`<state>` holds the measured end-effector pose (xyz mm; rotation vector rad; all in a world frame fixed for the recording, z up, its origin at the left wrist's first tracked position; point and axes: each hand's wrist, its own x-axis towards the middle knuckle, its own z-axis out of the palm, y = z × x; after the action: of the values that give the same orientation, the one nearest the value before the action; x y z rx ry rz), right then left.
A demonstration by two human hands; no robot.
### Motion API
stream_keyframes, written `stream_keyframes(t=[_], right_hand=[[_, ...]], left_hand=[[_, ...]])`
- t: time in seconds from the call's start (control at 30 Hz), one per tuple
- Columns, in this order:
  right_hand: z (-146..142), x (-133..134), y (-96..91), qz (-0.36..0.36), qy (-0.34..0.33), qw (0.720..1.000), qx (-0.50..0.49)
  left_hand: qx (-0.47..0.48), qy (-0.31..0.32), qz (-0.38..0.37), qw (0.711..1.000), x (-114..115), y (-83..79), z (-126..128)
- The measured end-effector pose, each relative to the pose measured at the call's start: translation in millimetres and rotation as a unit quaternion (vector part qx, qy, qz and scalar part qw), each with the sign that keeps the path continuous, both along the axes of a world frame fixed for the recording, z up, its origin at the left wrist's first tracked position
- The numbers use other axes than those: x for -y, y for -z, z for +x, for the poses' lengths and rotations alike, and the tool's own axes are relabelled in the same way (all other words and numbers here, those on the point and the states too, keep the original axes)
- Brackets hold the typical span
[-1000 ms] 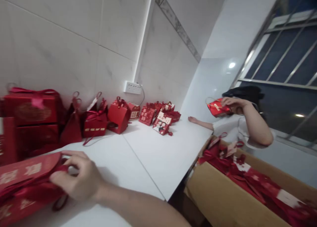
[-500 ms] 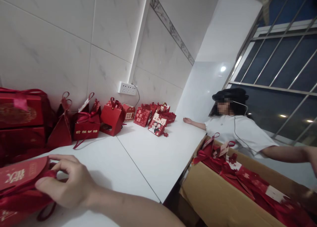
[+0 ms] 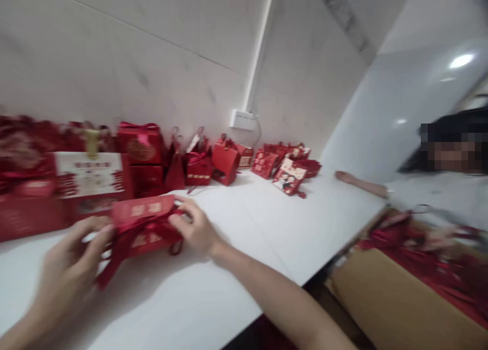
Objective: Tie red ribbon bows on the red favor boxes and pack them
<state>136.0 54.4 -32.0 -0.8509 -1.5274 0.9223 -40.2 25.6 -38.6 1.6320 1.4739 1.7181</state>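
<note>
Between my two hands is a red gift box (image 3: 147, 228) with pale lettering and a dark red ribbon tied across its front. My left hand (image 3: 72, 261) grips the box's left end with thumb and fingers. At the opposite end my right hand (image 3: 196, 228) pinches the upper corner. A loose ribbon tail (image 3: 112, 268) hangs below the left side, and a small cord loop (image 3: 176, 247) shows under the right. Just behind the box stands a red gift bag with a white panel (image 3: 89, 174). The picture is blurred by motion.
Several red gift boxes (image 3: 224, 162) line the wall on the white table (image 3: 236, 238). A power strip (image 3: 244, 120) is fixed above them. At right, a cardboard carton (image 3: 400, 289) holds more red packages beside a person in a white shirt (image 3: 438, 197), whose hand (image 3: 343, 177) rests on the table.
My view has swung left, so the scene has shifted right. My left hand has come into view on the box's left end. My right hand still holds the other end.
</note>
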Motion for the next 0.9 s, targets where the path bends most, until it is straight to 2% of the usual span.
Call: stream_keyframes(t=[0.13, 0.37, 0.73, 0.9], right_hand=[[4, -1, 8.9, 0.012, -0.007, 1.000, 0.005], [6, 0, 11.8, -0.002, -0.011, 1.000, -0.014], [4, 0, 7.2, 0.001, -0.007, 1.000, -0.015], [1, 1, 2.0, 0.028, 0.012, 0.999, -0.014]], left_hand=[[-0.001, 0.023, -0.018, 1.000, 5, -5.3, -3], [0.015, 0.071, -0.017, 0.997, 4, -0.1, 1], [0.002, 0.051, -0.013, 0.999, 2, -6.3, -5], [-0.029, 0.022, -0.006, 0.999, 0, -6.4, -11]])
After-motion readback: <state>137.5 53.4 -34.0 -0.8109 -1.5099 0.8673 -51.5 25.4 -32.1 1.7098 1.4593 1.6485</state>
